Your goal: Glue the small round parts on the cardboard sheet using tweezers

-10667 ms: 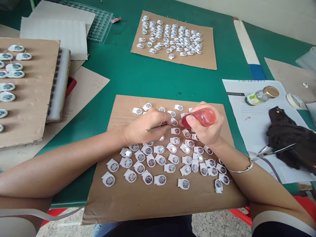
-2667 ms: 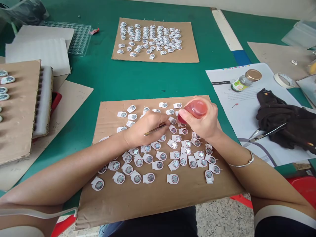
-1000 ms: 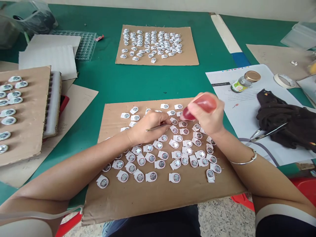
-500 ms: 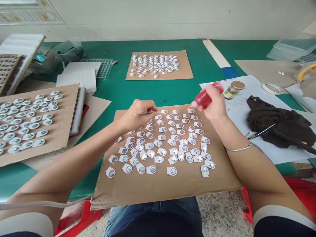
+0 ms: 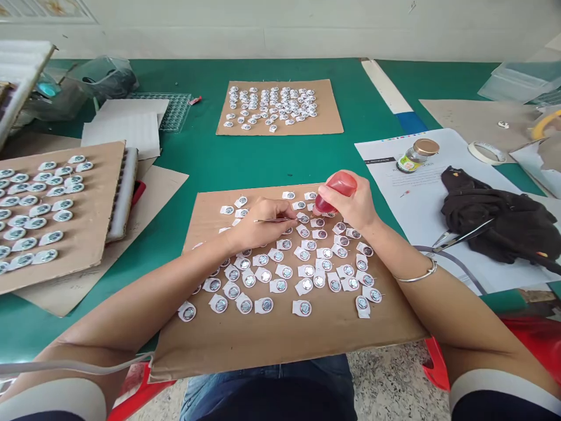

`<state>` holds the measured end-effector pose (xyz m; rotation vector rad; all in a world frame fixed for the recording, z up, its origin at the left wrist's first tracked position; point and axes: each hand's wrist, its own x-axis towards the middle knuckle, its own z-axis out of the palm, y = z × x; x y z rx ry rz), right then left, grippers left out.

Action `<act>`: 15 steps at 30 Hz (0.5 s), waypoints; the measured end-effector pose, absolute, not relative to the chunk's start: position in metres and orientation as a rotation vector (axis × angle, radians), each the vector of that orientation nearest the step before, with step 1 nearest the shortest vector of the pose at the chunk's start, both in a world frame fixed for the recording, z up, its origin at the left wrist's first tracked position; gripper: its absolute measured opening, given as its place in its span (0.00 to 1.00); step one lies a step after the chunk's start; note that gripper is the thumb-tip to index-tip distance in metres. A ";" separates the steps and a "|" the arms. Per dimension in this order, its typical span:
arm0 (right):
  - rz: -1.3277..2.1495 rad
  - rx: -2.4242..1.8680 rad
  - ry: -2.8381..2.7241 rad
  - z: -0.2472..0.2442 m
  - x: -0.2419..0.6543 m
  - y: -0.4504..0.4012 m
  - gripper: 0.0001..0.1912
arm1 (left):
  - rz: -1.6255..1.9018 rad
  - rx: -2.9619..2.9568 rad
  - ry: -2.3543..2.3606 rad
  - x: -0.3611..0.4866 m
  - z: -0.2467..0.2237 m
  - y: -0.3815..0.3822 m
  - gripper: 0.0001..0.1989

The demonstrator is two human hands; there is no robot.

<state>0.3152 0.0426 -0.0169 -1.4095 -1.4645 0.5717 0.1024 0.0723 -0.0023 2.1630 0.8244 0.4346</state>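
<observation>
In front of me lies a brown cardboard sheet (image 5: 280, 345) with rows of small white tabs carrying round shiny discs, such as this one (image 5: 302, 307). My left hand (image 5: 265, 225) rests low over the upper middle of the sheet, its fingers closed around thin metal tweezers (image 5: 272, 220). Just right of it, my right hand (image 5: 360, 204) is wrapped around a red squeeze bottle (image 5: 338, 188). The bottle tilts downward above the tabs. Its nozzle tip is hidden, so I cannot tell whether it touches one.
Another tab-covered cardboard (image 5: 280, 131) lies at the back. A third cardboard (image 5: 94, 245) rests raised at left on a white tray. At right are a glass jar (image 5: 418, 155), a tape roll (image 5: 486, 153), dark cloth (image 5: 517, 216) and another pair of tweezers (image 5: 464, 235) on paper.
My left hand has moved right and nearer to me with the tweezers. My right hand has brought the red bottle left, close to it, and turned it more downward. The view has shifted slightly.
</observation>
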 end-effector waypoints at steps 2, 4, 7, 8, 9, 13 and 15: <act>0.507 -1.423 -1.487 -0.018 0.315 0.043 0.18 | 0.452 2.146 0.820 0.102 -0.006 0.073 0.06; 0.470 -1.433 -1.499 -0.020 0.315 0.044 0.18 | 0.460 2.140 0.803 0.102 -0.009 0.074 0.07; 0.457 -1.451 -1.497 -0.021 0.314 0.043 0.18 | 0.464 2.151 0.782 0.103 -0.010 0.073 0.07; 0.464 -1.456 -1.492 -0.020 0.313 0.043 0.18 | 0.464 2.154 0.779 0.102 -0.011 0.073 0.07; 0.471 -1.458 -1.486 -0.019 0.312 0.042 0.18 | 0.465 2.155 0.777 0.102 -0.011 0.073 0.07; 0.505 -1.458 -1.476 -0.015 0.308 0.040 0.17 | 0.463 2.152 0.785 0.102 -0.012 0.073 0.07; 0.511 -1.466 -1.483 -0.014 0.307 0.040 0.16 | 0.457 2.151 0.790 0.102 -0.012 0.073 0.07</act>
